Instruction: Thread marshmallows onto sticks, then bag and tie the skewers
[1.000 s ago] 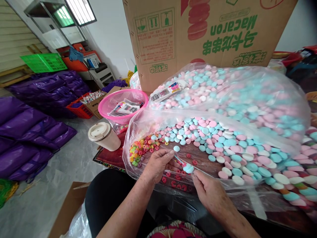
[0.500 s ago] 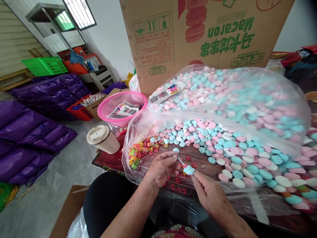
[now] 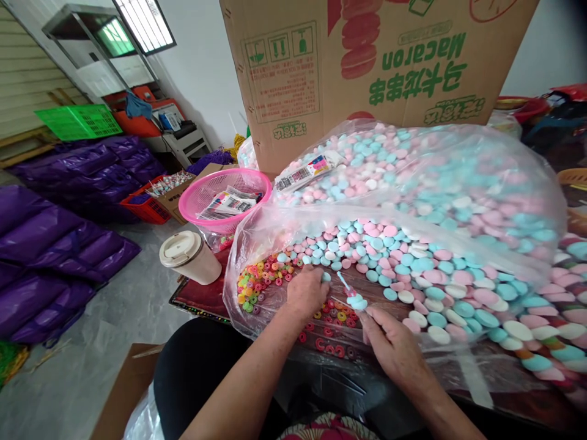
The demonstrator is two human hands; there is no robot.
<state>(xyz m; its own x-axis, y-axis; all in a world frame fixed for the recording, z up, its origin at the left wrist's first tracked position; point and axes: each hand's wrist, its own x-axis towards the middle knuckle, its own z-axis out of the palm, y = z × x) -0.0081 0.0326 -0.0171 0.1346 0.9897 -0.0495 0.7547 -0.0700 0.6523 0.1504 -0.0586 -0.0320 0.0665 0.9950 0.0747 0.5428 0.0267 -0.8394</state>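
Note:
My right hand [image 3: 394, 348] pinches a thin stick [image 3: 345, 283] that carries a blue candy disc [image 3: 356, 302] and points up and away from me. My left hand [image 3: 306, 292] reaches forward with its fingers down on a loose blue disc [image 3: 326, 277] at the near edge of the heap. A big heap of pink, blue and white candy discs [image 3: 413, 269] lies on an opened clear plastic bag [image 3: 413, 177]. Small coloured ring candies [image 3: 259, 281] are piled left of my left hand, and red rings [image 3: 331, 348] lie between my hands.
A pink basket [image 3: 224, 195] with printed packets and a lidded paper cup [image 3: 189, 256] stand at the left of the table. A large "Macaron" cardboard box [image 3: 367, 67] rises behind the bag. Purple sacks [image 3: 59, 238] and a green crate [image 3: 77, 121] are on the floor to the left.
My left hand let go of the stick's tip and moved forward to the loose blue disc. My right hand swung the stick up and a little to the right.

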